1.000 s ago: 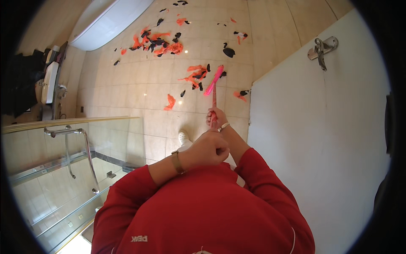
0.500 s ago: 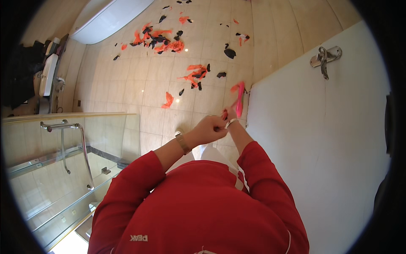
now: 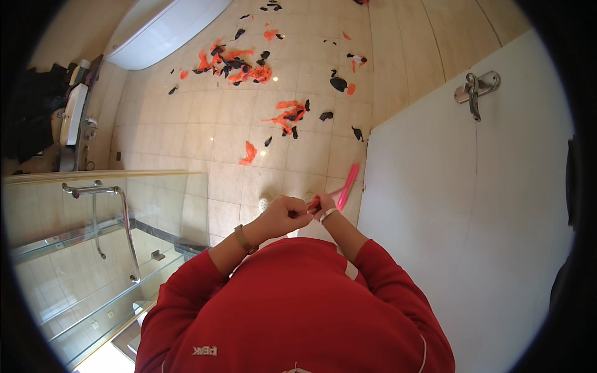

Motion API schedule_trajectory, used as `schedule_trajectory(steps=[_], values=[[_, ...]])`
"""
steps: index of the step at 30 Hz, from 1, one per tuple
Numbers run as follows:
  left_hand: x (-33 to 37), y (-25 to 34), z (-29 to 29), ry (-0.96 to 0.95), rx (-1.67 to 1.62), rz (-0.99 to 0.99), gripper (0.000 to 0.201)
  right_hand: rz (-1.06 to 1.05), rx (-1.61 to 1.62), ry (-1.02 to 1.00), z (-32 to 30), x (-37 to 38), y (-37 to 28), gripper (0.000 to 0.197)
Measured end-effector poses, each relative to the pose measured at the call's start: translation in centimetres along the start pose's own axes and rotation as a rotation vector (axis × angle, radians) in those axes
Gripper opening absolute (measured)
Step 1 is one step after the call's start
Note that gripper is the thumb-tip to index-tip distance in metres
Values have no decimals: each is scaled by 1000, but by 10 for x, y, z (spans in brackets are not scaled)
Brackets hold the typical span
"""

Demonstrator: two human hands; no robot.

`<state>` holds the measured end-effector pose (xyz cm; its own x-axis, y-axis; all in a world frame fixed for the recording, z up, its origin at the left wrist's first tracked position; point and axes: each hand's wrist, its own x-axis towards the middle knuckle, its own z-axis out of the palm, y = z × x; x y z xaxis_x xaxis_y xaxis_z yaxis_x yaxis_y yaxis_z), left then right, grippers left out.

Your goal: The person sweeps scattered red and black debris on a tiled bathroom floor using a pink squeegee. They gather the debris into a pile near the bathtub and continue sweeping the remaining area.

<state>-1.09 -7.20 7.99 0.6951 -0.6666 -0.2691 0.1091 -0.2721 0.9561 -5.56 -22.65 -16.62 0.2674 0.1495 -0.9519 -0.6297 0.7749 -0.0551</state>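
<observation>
pink broom [image 3: 349, 185], beige tiled floor [image 3: 174, 137] (scraps [image 3: 259, 74] strewn about), white door [image 3: 466, 217]

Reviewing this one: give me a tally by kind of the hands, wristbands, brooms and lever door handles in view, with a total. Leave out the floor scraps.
Hands: 2 (left hand, right hand)
Wristbands: 2 (brownish band, white band)
Brooms: 1 (pink broom)
Lever door handles: 1 (metal lever handle)
Total: 6
</observation>
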Motion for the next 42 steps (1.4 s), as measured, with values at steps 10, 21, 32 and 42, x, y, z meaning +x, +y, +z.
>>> schedule_trajectory(steps=[10, 21, 32, 42], values=[[22, 17, 40, 13, 363, 403, 29, -132, -84, -376, 51, 3, -68, 10], [-12, 32, -5, 11, 59, 105, 32, -74, -22, -87, 29, -32, -10, 19], [32, 25, 23, 54, 322, 301, 31, -124, -19, -307, 58, 24, -50, 11], [38, 51, -14, -47, 49, 93, 31, -153, 119, -135, 42, -46, -48, 16]])
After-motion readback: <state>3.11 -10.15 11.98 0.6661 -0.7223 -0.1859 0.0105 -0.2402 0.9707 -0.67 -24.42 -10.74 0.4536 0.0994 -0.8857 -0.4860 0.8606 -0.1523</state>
